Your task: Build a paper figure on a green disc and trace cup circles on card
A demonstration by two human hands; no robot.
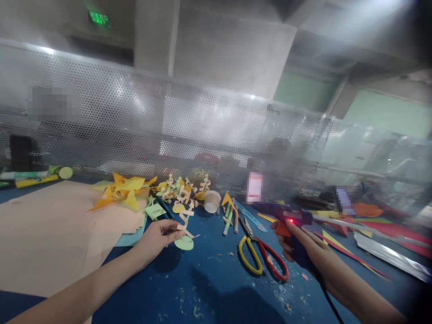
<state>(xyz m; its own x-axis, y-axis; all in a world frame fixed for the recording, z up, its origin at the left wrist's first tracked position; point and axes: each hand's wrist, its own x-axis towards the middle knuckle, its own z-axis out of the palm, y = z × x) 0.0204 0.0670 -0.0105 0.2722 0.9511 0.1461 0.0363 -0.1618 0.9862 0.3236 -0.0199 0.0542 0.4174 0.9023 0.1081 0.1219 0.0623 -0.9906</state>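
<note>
My left hand (161, 236) pinches a small paper piece: a pale curled paper strip (187, 233) with a light green paper disc (184, 243) at its lower end. The piece is held just above the blue table. In my right hand (305, 240) is a purple glue gun (297, 220) with an orange trigger and a lit red light, its nozzle pointing left. A glue stick (332, 220) juts from its back, and a black cord hangs down. Scissors (263, 256) with one yellow and one red handle lie spread between my hands.
Large peach paper sheets (57, 229) cover the left side, with folded yellow-orange paper shapes (123, 191) on them. Behind my left hand are curled paper strips (182, 191) and a tape roll (212, 201). Coloured paper and a silver strip (393, 254) lie right. A perforated metal panel (135, 117) stands behind.
</note>
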